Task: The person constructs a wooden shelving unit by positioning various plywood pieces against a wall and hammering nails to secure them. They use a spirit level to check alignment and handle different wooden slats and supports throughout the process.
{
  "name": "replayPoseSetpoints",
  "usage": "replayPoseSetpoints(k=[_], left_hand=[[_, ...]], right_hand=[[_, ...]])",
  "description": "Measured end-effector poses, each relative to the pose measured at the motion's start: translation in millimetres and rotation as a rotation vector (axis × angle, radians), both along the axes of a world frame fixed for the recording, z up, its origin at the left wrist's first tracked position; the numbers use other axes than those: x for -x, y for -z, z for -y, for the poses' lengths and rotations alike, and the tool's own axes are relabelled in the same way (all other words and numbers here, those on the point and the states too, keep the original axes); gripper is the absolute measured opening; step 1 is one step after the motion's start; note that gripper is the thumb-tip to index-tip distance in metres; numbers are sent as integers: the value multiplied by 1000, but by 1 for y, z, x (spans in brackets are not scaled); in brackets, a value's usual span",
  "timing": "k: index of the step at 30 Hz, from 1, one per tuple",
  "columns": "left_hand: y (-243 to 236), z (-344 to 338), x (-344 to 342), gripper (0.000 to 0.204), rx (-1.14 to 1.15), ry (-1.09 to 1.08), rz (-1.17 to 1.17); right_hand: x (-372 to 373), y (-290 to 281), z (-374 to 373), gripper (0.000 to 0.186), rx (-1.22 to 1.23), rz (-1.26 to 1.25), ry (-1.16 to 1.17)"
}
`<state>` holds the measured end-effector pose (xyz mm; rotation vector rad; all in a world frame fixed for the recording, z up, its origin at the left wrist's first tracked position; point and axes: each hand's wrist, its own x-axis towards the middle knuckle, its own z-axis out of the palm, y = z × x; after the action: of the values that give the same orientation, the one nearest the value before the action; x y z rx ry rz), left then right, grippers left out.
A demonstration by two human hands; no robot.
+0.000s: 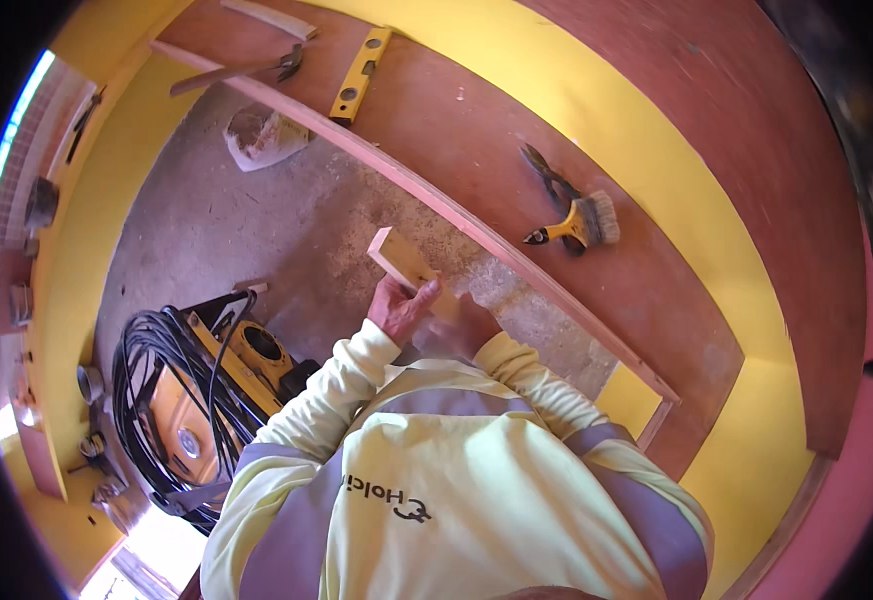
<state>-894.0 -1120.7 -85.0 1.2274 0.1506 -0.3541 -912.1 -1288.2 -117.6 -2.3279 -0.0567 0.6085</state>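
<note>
- A person in a pale yellow and grey long-sleeved shirt (496,480) is facing a long reddish-brown bench, holding a block of wood.
- The left hand (396,310) grips the block (403,256), its thumb laid along the top; the block's far end tilts up and to the left, pointing away from the body.
- The right hand (468,326) is at the block's near end, close beside the left hand; it is blurred, and I cannot tell how far its fingers are closed.
- The block is in front of the person's chest, over the floor (256,240), short of the bench (436,140).
- On the bench, to the right, lie a yellow-handled brush (581,222) with pale bristles and, touching it, a dark tool (546,170).
- Farther left are a yellow level (361,76), a hammer (286,68) whose handle pokes out over the front edge, and a wood strip (271,17).
- A whitish bag (264,150) sits on the floor near the bench.
- Black cable (146,365) is looped over a yellow machine (181,405) to the person's left.
</note>
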Motion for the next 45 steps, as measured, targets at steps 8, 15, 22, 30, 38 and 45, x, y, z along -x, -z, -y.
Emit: replayPoseSetpoints(k=[8, 15, 22, 30, 38, 45], left_hand=[[-1, 2, 7, 50, 102, -17, -57], [1, -25, -24, 58, -11, -144, -96], [-37, -34, -36, 61, 168, -178, -54], [-41, 13, -27, 51, 27, -151, 89], [58, 25, -50, 33, -267, -79, 355], [102, 35, -60, 26, -1025, 228, 386]], right_hand=[[11, 5, 11, 54, -114, 149, -57], [22, -5, 31, 47, -98, 218, -92], [31, 65, 47, 52, -32, 76, -134], [35, 60, 80, 62, 207, 196, 11], [74, 63, 137, 55, 296, 45, 163], [124, 77, 151, 51, 247, -299, 138]])
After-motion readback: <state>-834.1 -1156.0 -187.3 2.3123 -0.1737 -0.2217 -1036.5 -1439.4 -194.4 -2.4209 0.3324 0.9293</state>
